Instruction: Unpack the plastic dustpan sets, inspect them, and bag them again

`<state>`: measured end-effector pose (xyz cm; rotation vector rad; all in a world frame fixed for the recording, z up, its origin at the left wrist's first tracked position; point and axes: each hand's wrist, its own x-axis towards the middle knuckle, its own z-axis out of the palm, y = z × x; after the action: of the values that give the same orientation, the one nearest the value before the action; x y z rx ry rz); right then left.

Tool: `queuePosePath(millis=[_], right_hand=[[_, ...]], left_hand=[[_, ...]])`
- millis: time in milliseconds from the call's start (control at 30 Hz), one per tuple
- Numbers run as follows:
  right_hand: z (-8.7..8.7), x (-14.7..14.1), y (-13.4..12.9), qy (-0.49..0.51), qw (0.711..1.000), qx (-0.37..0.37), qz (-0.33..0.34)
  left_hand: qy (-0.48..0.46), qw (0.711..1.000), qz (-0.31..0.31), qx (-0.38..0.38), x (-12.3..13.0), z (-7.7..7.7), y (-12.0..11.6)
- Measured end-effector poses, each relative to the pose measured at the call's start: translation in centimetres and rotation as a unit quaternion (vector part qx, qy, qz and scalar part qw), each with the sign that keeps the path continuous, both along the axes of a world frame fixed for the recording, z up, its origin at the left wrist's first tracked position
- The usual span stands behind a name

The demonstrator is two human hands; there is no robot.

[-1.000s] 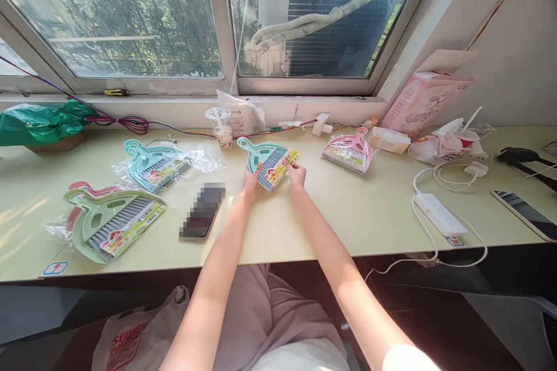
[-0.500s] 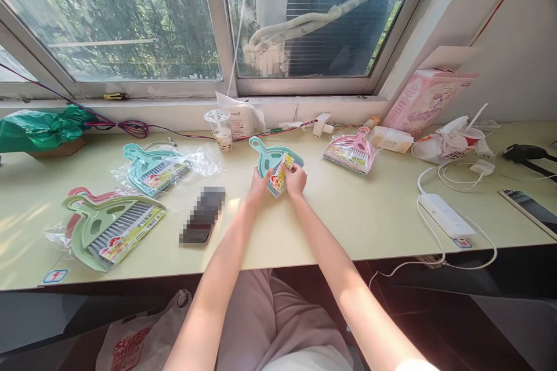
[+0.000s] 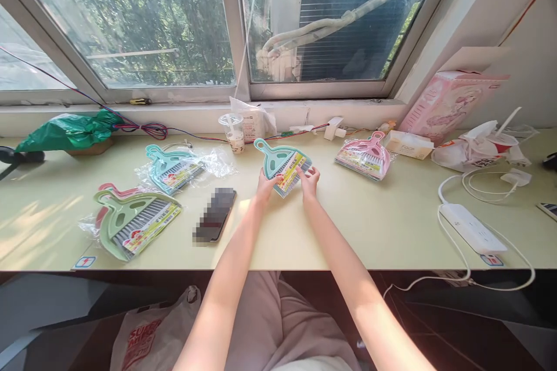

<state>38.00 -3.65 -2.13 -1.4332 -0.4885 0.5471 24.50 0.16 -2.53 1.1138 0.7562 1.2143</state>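
Observation:
A teal dustpan and brush set (image 3: 272, 159) with a yellow printed label is in front of me at mid-table, its handle pointing away to the left. My left hand (image 3: 266, 184) grips its lower left edge, thumb on the label. At the right side, my right hand (image 3: 308, 181) has its thumb at the label's edge and its fingers spread beside the set. To the left lie a bagged teal set (image 3: 172, 169) and a green set (image 3: 130, 220) with a pink one behind it. A bagged pink set (image 3: 365, 156) is on the right.
A phone (image 3: 215, 214) lies left of my forearms. Behind are a plastic cup (image 3: 234, 134) and a green bag (image 3: 69, 133). On the right are a power strip (image 3: 474, 229) with cables, a tissue pack (image 3: 409, 145) and a pink box (image 3: 452, 101).
My right hand's fingers have spread and moved to the set's right edge, and more of the label shows. The whole view has shifted, with things on the table appearing further right.

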Motion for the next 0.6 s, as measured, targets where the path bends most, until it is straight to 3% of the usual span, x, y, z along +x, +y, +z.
queuePosePath(millis=[100, 167, 367, 600], right_hand=[[-0.2, 0.0, 0.4, 0.161, 0.970, 0.068, 0.171], [-0.1, -0.2, 0.4, 0.236, 0.940, 0.081, 0.234], [0.1, -0.7, 0.1, 0.303, 0.909, 0.111, 0.262], [-0.2, -0.3, 0.1, 0.280, 0.903, 0.088, 0.313]], left_hand=[[-0.011, 1.000, -0.020, 0.005, -0.5, 0.4, 0.0], [-0.013, 0.999, -0.036, 0.008, -0.9, 0.8, 0.0], [-0.010, 0.998, -0.060, -0.010, -2.3, 1.8, 0.0], [0.014, 0.998, -0.065, 0.008, -2.6, 1.5, 0.0]])
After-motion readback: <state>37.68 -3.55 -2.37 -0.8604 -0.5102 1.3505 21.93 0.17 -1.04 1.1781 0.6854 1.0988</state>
